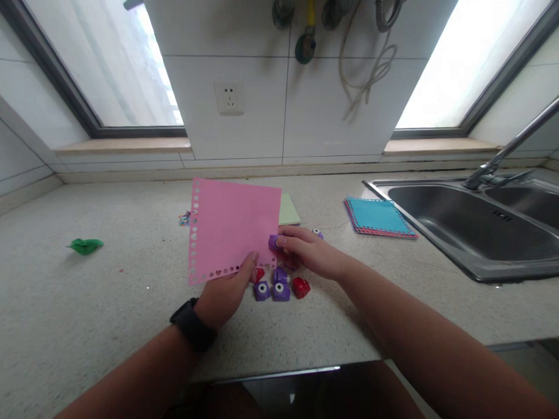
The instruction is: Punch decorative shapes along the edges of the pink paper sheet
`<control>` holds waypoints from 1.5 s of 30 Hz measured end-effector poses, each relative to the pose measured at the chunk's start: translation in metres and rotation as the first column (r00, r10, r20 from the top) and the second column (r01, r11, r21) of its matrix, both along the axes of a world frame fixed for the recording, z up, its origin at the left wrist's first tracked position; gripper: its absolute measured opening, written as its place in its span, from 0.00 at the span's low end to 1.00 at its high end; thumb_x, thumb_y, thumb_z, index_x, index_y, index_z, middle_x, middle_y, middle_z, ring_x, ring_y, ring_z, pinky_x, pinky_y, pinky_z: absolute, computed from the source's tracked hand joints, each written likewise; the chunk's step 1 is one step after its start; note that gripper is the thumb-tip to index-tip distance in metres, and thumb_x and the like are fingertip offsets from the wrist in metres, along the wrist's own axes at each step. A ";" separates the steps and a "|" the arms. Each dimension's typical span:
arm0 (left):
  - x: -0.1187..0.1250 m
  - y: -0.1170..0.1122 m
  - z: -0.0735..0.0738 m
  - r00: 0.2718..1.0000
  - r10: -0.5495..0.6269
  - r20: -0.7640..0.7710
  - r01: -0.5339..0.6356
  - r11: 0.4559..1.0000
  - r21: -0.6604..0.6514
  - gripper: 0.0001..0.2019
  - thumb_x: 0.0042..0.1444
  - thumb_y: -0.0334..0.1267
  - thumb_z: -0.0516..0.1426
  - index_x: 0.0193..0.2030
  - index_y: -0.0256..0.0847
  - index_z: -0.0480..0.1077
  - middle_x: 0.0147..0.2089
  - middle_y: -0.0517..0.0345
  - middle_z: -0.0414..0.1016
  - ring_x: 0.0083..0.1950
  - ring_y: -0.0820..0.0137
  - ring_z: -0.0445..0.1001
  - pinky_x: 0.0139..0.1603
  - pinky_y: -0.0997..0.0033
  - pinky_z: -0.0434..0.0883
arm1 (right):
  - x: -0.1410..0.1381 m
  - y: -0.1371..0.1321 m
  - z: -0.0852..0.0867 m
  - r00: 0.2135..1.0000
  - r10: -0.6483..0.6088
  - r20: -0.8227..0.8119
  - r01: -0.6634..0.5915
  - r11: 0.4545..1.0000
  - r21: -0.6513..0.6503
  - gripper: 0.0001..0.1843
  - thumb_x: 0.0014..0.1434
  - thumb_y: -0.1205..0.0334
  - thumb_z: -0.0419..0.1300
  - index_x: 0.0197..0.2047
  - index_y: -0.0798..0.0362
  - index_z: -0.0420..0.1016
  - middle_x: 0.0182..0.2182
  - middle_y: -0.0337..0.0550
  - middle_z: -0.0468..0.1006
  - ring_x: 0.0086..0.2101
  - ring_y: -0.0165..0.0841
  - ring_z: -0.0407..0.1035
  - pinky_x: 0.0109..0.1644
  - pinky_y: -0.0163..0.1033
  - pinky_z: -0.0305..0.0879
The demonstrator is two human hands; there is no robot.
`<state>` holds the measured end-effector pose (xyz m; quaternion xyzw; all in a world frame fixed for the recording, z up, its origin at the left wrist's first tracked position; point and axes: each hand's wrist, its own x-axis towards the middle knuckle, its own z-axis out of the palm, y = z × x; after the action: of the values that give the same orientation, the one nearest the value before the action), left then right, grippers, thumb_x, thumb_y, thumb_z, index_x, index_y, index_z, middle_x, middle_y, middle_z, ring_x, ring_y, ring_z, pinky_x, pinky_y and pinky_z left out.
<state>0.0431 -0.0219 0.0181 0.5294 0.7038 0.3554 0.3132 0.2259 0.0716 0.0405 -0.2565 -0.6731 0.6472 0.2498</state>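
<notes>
Head view: your left hand (225,297) pinches the pink paper (236,226), likely to steady its right edge against the purple paper punch (273,242) your right hand (311,250) grips

Two hands (225,294) (311,252), seven punches (281,293), one pink sheet (236,226).

Pink paper (237,229), purple punch (273,241)
My left hand (225,294) holds the paper, my right hand (311,252) the punch; more punches (281,293) sit toward the counter's front edge (303,359).
</notes>
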 end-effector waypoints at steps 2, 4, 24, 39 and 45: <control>0.000 0.000 0.001 1.000 -0.016 -0.002 0.016 1.000 0.012 0.23 0.61 0.55 0.50 0.21 0.47 0.70 0.18 0.61 0.71 0.28 0.62 0.74 0.40 0.65 0.70 | -0.001 0.000 -0.002 0.999 0.008 -0.035 -0.010 0.998 -0.054 0.14 0.64 0.52 0.59 0.32 0.53 0.67 0.21 0.32 0.63 0.21 0.25 0.56 0.22 0.33 0.48; 0.001 0.000 0.001 0.999 -0.028 0.017 0.027 0.999 0.043 0.23 0.61 0.55 0.51 0.20 0.47 0.70 0.18 0.61 0.72 0.28 0.62 0.75 0.39 0.65 0.71 | -0.001 0.001 -0.005 0.997 0.010 -0.073 -0.018 0.994 -0.103 0.15 0.63 0.51 0.59 0.32 0.53 0.67 0.21 0.32 0.63 0.21 0.25 0.54 0.23 0.34 0.47; 0.000 0.004 -0.014 0.996 -0.006 0.090 -0.011 0.982 0.187 0.24 0.62 0.56 0.51 0.19 0.45 0.67 0.19 0.61 0.70 0.27 0.65 0.72 0.37 0.65 0.69 | -0.004 -0.001 -0.008 0.988 0.026 -0.151 -0.067 0.961 -0.269 0.11 0.62 0.56 0.61 0.34 0.53 0.67 0.23 0.33 0.63 0.21 0.25 0.54 0.25 0.34 0.46; -0.001 0.006 -0.015 0.992 -0.011 0.127 -0.023 0.964 0.265 0.23 0.62 0.53 0.52 0.20 0.44 0.67 0.20 0.60 0.71 0.30 0.64 0.74 0.40 0.64 0.71 | -0.004 -0.002 -0.012 0.998 0.062 -0.019 -0.064 0.987 -0.148 0.15 0.65 0.52 0.59 0.32 0.53 0.66 0.23 0.33 0.62 0.22 0.25 0.55 0.24 0.34 0.47; -0.001 0.005 -0.015 0.993 0.001 0.118 -0.030 0.969 0.246 0.21 0.62 0.53 0.53 0.21 0.44 0.67 0.18 0.62 0.66 0.29 0.64 0.73 0.41 0.63 0.70 | -0.006 -0.004 -0.009 0.999 0.040 0.002 -0.039 0.990 -0.138 0.15 0.64 0.52 0.59 0.31 0.53 0.65 0.22 0.33 0.62 0.22 0.25 0.54 0.23 0.33 0.47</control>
<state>0.0416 -0.0165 0.0034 0.5372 0.6385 0.4732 0.2826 0.2195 0.0673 0.0311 -0.2614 -0.6321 0.6965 0.2168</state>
